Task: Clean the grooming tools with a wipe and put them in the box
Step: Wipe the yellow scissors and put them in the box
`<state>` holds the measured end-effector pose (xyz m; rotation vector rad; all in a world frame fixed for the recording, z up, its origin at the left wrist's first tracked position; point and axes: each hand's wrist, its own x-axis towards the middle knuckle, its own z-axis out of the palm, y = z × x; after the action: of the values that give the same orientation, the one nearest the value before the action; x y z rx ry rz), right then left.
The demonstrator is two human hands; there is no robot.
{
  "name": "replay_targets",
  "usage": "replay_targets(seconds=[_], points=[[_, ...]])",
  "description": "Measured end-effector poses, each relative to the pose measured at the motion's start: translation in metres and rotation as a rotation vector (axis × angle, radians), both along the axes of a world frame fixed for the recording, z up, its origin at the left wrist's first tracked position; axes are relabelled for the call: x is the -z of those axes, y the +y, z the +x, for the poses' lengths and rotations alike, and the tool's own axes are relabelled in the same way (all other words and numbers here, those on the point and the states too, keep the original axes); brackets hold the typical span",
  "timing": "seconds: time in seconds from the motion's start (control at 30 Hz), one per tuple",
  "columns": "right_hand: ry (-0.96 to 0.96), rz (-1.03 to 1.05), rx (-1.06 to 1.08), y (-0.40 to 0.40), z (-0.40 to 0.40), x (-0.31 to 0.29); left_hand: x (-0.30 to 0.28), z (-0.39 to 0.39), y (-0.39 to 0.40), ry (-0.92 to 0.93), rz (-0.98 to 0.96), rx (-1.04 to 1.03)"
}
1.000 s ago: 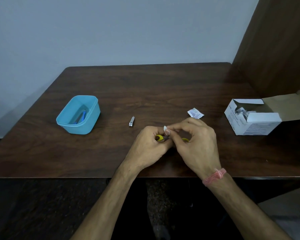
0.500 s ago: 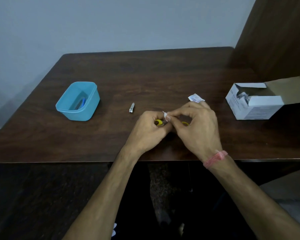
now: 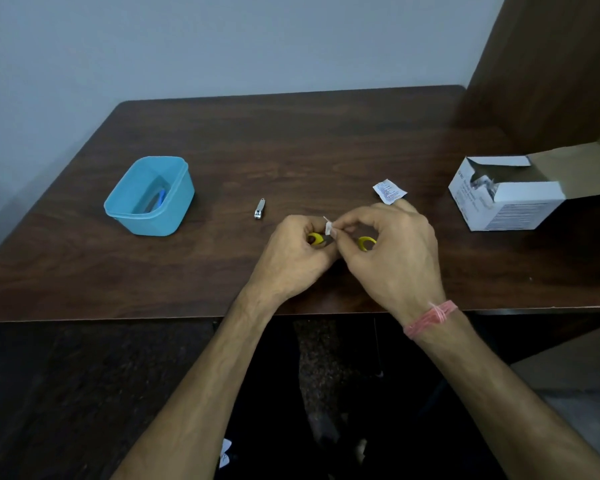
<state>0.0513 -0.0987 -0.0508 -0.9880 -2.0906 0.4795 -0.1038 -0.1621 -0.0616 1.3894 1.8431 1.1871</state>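
Scissors (image 3: 340, 241) lie left-right between my hands | left hand (image 3: 291, 258) grips one yellow loop | right hand (image 3: 392, 251) pinches wipe (image 3: 328, 228) | box (image 3: 174, 216) far left, left hand nearer

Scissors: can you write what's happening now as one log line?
step: wiping | left hand: holds scissors | right hand: pinches wipe | nail clipper: on table

table (image 3: 291, 150): dark wood grain, smooth, faint sheen
box (image 3: 174, 206): blue plastic, smooth, slightly translucent
nail clipper (image 3: 260, 208): shiny metal
carton (image 3: 510, 206): white printed cardboard, matt
sachet (image 3: 389, 191): printed paper or foil, crinkled
scissor handles (image 3: 366, 242): yellow plastic, glossy
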Motion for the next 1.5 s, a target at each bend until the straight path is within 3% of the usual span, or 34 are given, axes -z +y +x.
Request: replay_targets(seconds=[0.4, 0.83, 0.97, 1.4, 1.5], points=[[-0.08, 0.016, 0.078, -0.001, -0.007, -0.002, 0.004, 0.004, 0.0, 0.014, 0.022, -0.037], [-0.074, -0.116, 0.07, -0.001, -0.004, -0.013, 0.001, 0.004, -0.001, 0.007, 0.024, -0.036], [-0.146, -0.068, 0.026, -0.003, -0.018, -0.025, 0.002, 0.003, -0.003, 0.025, -0.008, -0.066], [-0.134, -0.105, 0.044, -0.002, -0.019, -0.024, 0.004, 0.001, -0.003, 0.004, 0.015, -0.059], [-0.117, -0.225, 0.033, 0.003, -0.007, -0.022, 0.003, 0.003, -0.004, 0.045, 0.007, -0.029]])
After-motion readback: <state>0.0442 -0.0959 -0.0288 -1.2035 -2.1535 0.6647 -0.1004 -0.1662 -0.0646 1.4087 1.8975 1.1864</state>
